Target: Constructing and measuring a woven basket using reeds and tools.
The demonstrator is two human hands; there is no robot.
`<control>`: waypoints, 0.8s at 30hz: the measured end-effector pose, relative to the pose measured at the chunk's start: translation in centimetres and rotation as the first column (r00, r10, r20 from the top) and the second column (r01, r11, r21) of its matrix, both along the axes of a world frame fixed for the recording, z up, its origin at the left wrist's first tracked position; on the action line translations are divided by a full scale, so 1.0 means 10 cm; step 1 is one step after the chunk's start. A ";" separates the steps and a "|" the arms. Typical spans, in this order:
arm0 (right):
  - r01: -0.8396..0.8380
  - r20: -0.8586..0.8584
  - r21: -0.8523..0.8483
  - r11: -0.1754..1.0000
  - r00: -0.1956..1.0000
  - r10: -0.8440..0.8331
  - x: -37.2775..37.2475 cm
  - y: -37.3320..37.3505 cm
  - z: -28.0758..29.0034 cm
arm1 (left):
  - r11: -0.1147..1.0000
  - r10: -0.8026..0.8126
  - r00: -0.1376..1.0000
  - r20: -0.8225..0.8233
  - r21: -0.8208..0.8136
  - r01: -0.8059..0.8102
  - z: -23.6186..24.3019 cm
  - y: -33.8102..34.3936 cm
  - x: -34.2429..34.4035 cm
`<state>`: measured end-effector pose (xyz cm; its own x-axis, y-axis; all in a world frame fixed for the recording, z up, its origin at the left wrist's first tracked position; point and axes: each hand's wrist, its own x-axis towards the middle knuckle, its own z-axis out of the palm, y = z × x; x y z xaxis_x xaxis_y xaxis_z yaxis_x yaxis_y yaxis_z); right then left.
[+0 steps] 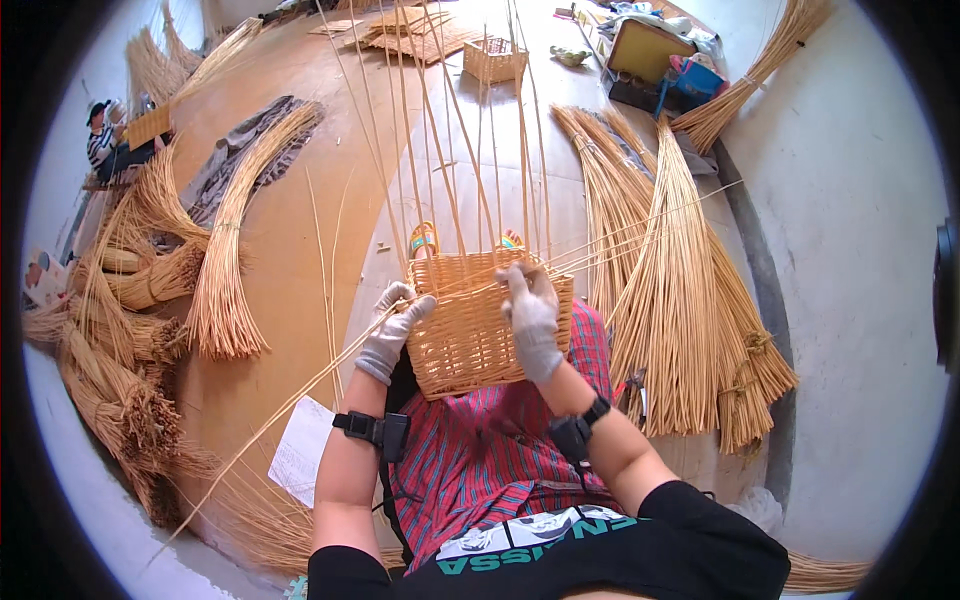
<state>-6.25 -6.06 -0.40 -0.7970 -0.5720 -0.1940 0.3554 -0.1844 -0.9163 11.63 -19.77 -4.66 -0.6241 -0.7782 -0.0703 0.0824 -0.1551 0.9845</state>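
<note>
A woven wicker basket (462, 345) rests tilted on my lap, with tall upright wicker stakes (440, 160) rising from its far rim. My left hand (396, 325), in a pale work glove, is closed at the basket's upper left corner on wicker strands (292, 400) that trail down to the lower left. At the upper right of the rim, my right hand (531, 318), gloved too, pinches at the weaving strands with bent fingers. Long thin wicker strands (640, 232) run out to the right past it. The fingertips of my right hand partly hide what they hold.
Large wicker bundles (665, 300) lie on the floor at the right; more wicker bundles (225, 280) are piled at the left. A small finished basket (494, 60) and flat woven panels (420, 36) lie farther off. Another person (110, 145) sits at the far left. Red-handled cutters (636, 388) lie beside my right knee.
</note>
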 end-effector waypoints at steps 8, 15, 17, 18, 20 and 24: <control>0.335 -0.843 0.523 0.784 0.069 0.533 -0.32 -1.07 0.66 | 0.996 0.084 0.995 0.051 -0.036 -0.082 -0.21 0.02 -0.15; -0.027 -0.786 0.266 0.963 0.572 0.233 -0.56 0.37 -0.14 | 0.980 0.162 0.984 0.071 -0.125 -0.152 -0.19 -0.01 -0.13; -0.095 -0.686 0.298 0.950 0.670 0.282 -0.47 0.65 -0.25 | 0.959 0.214 0.975 0.063 -0.206 -0.197 -0.16 0.02 -0.10; -0.073 -0.587 0.304 0.950 0.771 0.247 -0.32 0.72 -0.15 | 0.978 0.156 0.983 0.097 -0.153 -0.140 -0.09 0.01 -0.05; -0.172 -0.401 0.406 0.897 0.849 0.344 0.01 0.68 0.25 | 0.989 0.116 0.990 0.075 -0.097 -0.108 -0.05 0.07 0.04; -0.364 -0.891 0.302 0.881 0.221 0.397 0.61 0.24 0.44 | 0.965 0.103 0.994 0.024 -0.245 -0.094 -0.26 0.06 0.01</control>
<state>-0.13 -3.65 3.96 -0.1435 -0.8702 0.4714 -0.6832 -0.2575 -0.6833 11.70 -19.18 -7.28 -0.5442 -0.8320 0.1076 0.0486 0.0968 0.9941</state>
